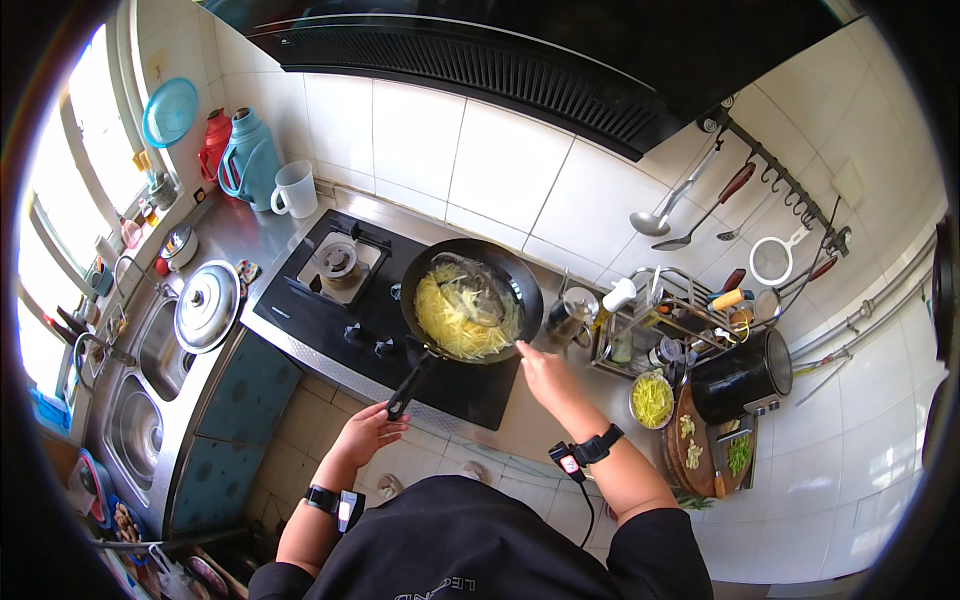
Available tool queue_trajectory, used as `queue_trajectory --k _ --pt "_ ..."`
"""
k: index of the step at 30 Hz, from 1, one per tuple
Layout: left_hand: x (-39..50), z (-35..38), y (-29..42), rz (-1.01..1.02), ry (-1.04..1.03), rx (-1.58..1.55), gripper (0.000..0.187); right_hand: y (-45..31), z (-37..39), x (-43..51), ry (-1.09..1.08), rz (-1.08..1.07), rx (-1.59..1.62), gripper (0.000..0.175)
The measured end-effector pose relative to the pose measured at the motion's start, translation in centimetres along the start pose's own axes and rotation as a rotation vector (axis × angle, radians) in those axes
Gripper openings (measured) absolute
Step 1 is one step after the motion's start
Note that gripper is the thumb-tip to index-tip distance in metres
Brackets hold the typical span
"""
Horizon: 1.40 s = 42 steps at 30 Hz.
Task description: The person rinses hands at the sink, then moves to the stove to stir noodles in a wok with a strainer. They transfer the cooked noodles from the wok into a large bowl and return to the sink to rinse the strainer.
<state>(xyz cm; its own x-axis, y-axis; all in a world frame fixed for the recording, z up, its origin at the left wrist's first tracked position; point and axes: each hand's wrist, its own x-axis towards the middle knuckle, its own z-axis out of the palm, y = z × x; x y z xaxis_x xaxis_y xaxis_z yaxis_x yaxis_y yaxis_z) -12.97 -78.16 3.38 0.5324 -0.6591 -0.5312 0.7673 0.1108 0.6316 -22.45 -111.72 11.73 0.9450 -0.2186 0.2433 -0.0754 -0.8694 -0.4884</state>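
Note:
A dark wok sits over the right burner of the black gas hob, with pale yellow shreds in it. My left hand is at the end of the wok's black handle, thumb on one side and loosely spread fingers beneath. My right hand is by the wok's near right rim, fingers curled around what seems to be the end of a cooking utensil. The utensil's metal head is blurred among the shreds; its handle is mostly hidden. Both wrists wear black strapped devices.
A steel lid lies beside the double sink at left. Right of the hob stand a glass jug, a seasoning rack, a bowl of yellow-green shreds and a round chopping board with chopped garlic, greens and a knife. A range hood overhangs.

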Motion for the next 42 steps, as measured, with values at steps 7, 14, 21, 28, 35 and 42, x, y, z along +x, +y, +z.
queue_trajectory --k 7,14,21,28,35,42 --pt "-0.2 0.2 0.1 0.009 0.025 0.011 0.039 2.1 3.3 0.7 -0.186 0.075 -0.151 0.035" --pt "-0.4 0.6 0.2 0.018 0.039 0.002 0.037 3.1 0.7 1.8 -0.033 0.026 -0.034 0.031" --pt "-0.8 1.2 0.5 0.017 0.054 0.016 0.035 1.6 -1.2 0.6 -0.182 -0.021 0.066 0.029" --pt "-1.0 0.8 0.2 0.027 0.046 0.010 0.035 1.5 0.2 0.7 -0.126 0.050 -0.022 0.032" --pt "-2.0 -4.2 -1.7 0.027 0.111 -0.037 0.037 0.3 -0.1 -0.4 -0.182 0.050 0.039 0.030" --pt "-4.8 -15.6 -7.0 -0.040 0.334 -0.103 0.038 0.6 0.3 -1.0 -0.118 0.029 0.064 0.028"
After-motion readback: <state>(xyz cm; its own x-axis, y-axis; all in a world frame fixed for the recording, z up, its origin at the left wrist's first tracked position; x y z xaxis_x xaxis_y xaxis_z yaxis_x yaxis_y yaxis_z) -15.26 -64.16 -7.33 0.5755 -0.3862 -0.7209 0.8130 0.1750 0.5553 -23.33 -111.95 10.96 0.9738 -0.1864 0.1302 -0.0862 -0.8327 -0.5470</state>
